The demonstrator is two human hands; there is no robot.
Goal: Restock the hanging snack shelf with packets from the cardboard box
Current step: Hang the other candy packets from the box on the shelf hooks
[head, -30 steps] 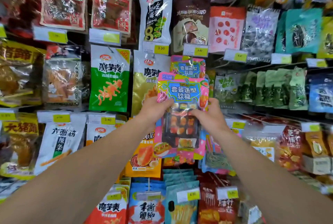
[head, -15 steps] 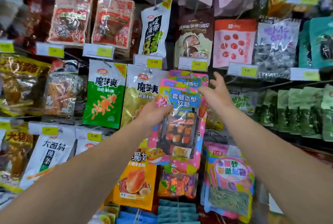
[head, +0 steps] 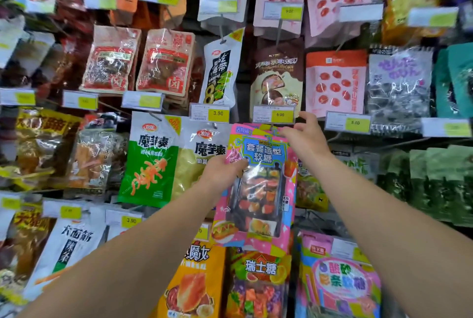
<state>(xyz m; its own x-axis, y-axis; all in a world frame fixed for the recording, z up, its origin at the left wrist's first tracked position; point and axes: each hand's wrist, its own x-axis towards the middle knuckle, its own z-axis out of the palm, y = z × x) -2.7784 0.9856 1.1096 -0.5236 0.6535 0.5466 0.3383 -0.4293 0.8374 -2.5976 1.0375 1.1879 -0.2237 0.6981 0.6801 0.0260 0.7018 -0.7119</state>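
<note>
A pink candy packet (head: 258,189) with a clear window of gummy food shapes is held up against the hanging snack shelf. My left hand (head: 222,171) grips its upper left edge. At the packet's top right corner, just under a yellow 5.00 price tag (head: 280,114), my right hand (head: 305,138) has its thumb on the top edge and its fingers curled behind. The peg itself is hidden behind the packet and the hand. The cardboard box is out of view.
Rows of hanging snack packets fill the wall: a green-and-white packet (head: 151,161) to the left, a brown chocolate packet (head: 277,74) above, a fruit candy packet (head: 258,284) and an orange packet (head: 197,284) below. Price tags stick out on peg ends.
The packet has gone up toward the peg under the 5.00 tag. My right hand let go of its right side, reached up, and now sits at its top edge. The view tilted upward.
</note>
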